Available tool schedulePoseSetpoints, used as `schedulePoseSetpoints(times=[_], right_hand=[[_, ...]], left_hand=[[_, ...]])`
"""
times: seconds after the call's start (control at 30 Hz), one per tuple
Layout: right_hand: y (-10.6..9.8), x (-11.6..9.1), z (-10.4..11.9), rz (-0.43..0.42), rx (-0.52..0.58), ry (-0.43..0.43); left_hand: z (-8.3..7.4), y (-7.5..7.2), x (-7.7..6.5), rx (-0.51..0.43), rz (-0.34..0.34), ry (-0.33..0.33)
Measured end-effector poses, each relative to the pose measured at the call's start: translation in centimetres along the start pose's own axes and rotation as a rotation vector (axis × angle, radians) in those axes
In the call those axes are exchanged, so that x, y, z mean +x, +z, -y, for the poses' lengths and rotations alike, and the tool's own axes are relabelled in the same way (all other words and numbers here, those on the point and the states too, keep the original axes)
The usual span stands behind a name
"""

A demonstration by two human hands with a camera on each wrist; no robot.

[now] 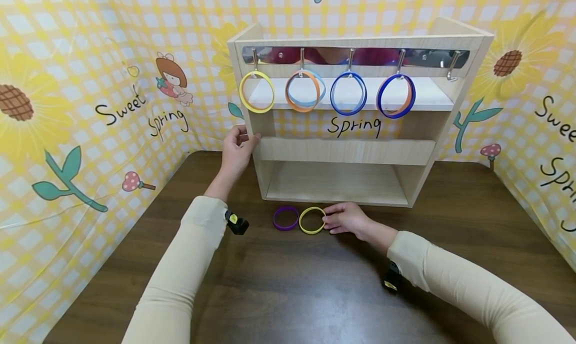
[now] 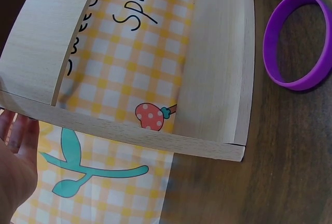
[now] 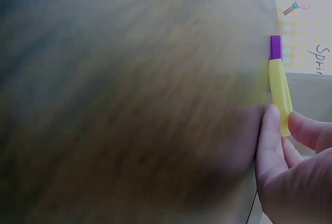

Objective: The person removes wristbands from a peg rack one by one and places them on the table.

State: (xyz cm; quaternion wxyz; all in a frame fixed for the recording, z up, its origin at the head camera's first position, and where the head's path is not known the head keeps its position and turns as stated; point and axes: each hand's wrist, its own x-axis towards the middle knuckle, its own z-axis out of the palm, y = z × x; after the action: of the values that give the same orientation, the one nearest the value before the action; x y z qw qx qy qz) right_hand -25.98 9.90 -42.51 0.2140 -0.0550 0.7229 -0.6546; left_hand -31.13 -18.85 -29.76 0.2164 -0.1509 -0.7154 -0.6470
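My right hand (image 1: 348, 219) pinches the right edge of a yellow silicone wristband (image 1: 301, 227) lying on the table. In the right wrist view, thumb and fingers are on either side of that yellow band (image 3: 280, 86). A purple wristband (image 1: 274, 225) lies just left of it. My left hand (image 1: 237, 149) grips the left side panel of a wooden shelf rack (image 1: 346, 151), thumb at its front edge; some fingers are hidden behind the panel. Above, wristbands hang on the rack's hooks: yellow (image 1: 241, 98) with orange, orange (image 1: 288, 100) with light blue, blue (image 1: 332, 101), and dark blue (image 1: 380, 104) with orange.
A metal hook strip (image 1: 328, 56) runs across the rack's top; its rightmost hook (image 1: 452, 66) holds no band. The brown table (image 1: 288, 294) extends in front of the rack. Yellow checked cloth (image 1: 148, 24) with printed flowers and lettering surrounds the table.
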Motion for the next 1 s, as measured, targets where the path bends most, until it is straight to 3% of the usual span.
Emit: schedulePoseSetpoints(times=[0.3, 1.0], right_hand=[[0.35, -0.09, 0.13, -0.041, -0.041, 0.006], [0.40, -0.09, 0.19, -0.040, -0.070, -0.001]], left_hand=[[-0.11, 0.01, -0.08, -0.001, 0.001, -0.005], [-0.13, 0.02, -0.07, -0.011, -0.004, 0.001]])
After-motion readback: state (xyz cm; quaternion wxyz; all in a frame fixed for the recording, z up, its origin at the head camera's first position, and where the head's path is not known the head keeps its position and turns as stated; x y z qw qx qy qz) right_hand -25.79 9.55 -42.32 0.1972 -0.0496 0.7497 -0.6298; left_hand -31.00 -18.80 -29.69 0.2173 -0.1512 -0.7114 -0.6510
